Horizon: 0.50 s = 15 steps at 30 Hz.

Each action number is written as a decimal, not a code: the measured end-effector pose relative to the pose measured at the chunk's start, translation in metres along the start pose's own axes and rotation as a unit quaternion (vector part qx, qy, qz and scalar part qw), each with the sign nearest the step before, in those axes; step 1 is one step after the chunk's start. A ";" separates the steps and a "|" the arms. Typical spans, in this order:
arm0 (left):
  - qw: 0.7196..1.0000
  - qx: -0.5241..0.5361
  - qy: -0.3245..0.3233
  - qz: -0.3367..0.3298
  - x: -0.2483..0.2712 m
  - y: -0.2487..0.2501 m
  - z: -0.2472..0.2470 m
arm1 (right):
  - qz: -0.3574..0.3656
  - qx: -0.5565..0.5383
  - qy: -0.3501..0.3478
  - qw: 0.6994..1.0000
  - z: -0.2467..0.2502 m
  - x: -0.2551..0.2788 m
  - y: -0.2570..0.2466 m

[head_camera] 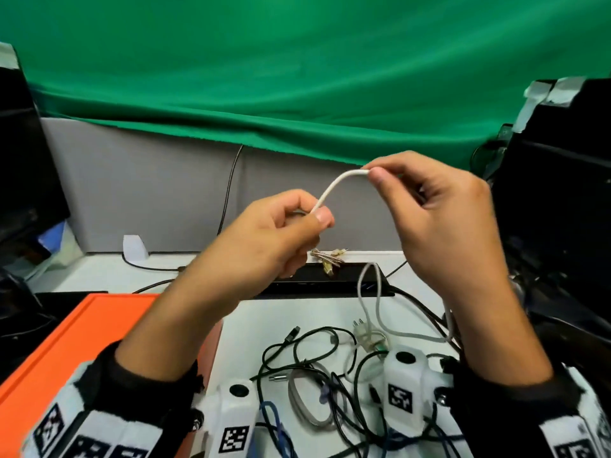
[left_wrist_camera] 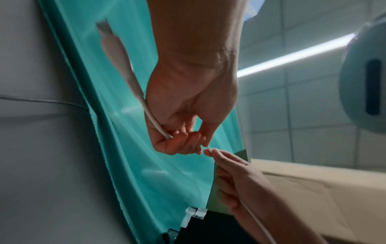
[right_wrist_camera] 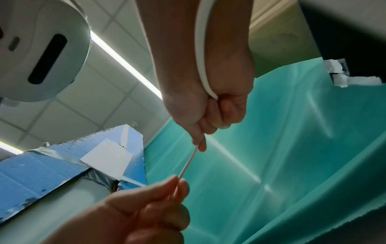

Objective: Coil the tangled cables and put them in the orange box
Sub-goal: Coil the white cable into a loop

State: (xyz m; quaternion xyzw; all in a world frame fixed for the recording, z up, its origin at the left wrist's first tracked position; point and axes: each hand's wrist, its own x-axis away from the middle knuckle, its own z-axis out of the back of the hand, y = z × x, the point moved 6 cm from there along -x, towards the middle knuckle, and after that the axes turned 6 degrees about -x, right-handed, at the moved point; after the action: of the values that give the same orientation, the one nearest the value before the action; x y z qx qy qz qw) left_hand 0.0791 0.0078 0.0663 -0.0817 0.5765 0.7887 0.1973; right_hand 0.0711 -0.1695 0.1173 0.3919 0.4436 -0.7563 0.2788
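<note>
Both hands are raised above the table, holding one white cable that arcs between them. My left hand pinches it between thumb and forefinger, and its plug end sticks out behind that hand. Slightly higher, my right hand pinches the other side; from there the cable runs down along the wrist. A short taut stretch joins the two pinches. The orange box lies at the lower left under my left forearm. A tangle of black, grey and blue cables covers the white table below my hands.
A black flat device lies behind the tangle, with a small braided cable bundle at its far edge. Dark monitors stand at the left and right. A grey partition and green cloth close the back.
</note>
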 end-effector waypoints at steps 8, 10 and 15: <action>0.988 0.105 -0.111 -0.023 0.008 0.004 -0.003 | -0.063 0.087 -0.146 0.983 0.006 -0.002 0.032; 0.950 0.270 -0.157 -0.006 0.009 0.008 -0.001 | -0.074 0.017 -0.199 0.977 0.001 0.000 0.028; 0.827 0.513 -0.230 0.000 0.005 0.013 0.013 | -0.082 -0.005 -0.268 0.960 -0.018 0.008 0.021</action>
State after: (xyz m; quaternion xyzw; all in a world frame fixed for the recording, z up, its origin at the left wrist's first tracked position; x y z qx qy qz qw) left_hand 0.0710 0.0173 0.0799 0.2148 0.8358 0.3759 0.3376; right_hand 0.0892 -0.1637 0.0962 0.1361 0.3869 -0.8517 0.3263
